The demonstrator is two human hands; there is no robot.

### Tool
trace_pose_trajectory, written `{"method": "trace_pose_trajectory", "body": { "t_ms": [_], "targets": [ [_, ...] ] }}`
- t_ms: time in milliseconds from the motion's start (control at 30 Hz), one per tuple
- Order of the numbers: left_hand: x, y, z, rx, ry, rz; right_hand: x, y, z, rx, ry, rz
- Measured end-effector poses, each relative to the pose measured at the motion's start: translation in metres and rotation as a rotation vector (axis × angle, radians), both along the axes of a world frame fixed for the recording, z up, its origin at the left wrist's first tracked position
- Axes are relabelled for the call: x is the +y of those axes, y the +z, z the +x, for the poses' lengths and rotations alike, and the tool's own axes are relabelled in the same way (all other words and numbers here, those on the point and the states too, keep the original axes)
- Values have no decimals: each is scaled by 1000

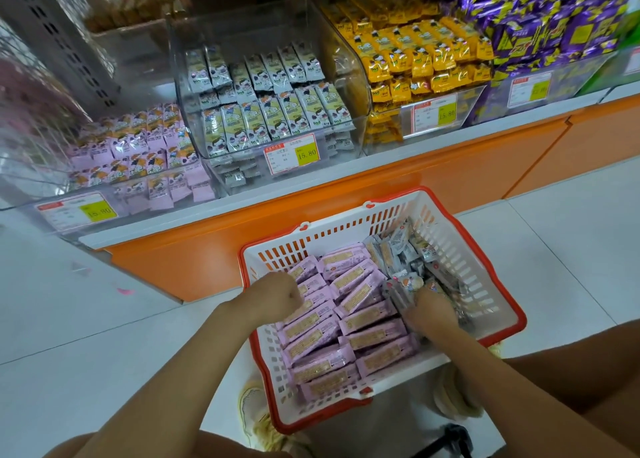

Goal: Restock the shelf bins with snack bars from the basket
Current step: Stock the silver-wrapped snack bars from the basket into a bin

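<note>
While you lean over the white plastic basket with the red rim [464, 260], the head camera shows both your hands down inside it. Your left hand [273, 295] sits on the rows of pink-wrapped snack bars [360, 305] at the left side, with its fingers curled under. I cannot tell if they have a bar yet. Your right hand [431, 307] is dug into the loose pile of silver-grey snack bars [403, 250] on the right. Its fingers are hidden, so I cannot tell its grip either.

The basket stands on the pale tiled floor [104, 336], just in front of the orange shelf base [346, 222]. Up on the shelf, the clear plastic bin of pink bars [138, 153] is at the left. The clear plastic bin of grey-and-white bars [270, 111] is right beside it.

I think you are grabbing a bunch. Take only as many as you can hold flat. Keep pink with pink and grey with grey. Lay them face up, in rows like the ones already there.
</note>
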State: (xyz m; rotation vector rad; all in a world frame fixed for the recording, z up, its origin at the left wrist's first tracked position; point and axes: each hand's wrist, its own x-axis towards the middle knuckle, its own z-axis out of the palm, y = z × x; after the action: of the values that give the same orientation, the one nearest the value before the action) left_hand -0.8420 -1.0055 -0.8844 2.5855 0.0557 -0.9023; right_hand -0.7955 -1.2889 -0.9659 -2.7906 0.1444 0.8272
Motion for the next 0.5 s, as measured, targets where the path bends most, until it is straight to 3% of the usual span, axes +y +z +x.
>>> {"method": "trace_pose_trajectory", "body": {
  "t_ms": [167,333,400,500],
  "targets": [
    [8,92,18,-541,171,-105,14,66,13,-127,2,399],
    [32,167,21,-1069,526,-204,64,189,33,-325,142,670],
    [46,173,26,-1140,640,-167,88,226,50,-374,142,767],
    [58,170,40,-1059,714,-59,131,261,86,-456,166,779]
  ]
}}
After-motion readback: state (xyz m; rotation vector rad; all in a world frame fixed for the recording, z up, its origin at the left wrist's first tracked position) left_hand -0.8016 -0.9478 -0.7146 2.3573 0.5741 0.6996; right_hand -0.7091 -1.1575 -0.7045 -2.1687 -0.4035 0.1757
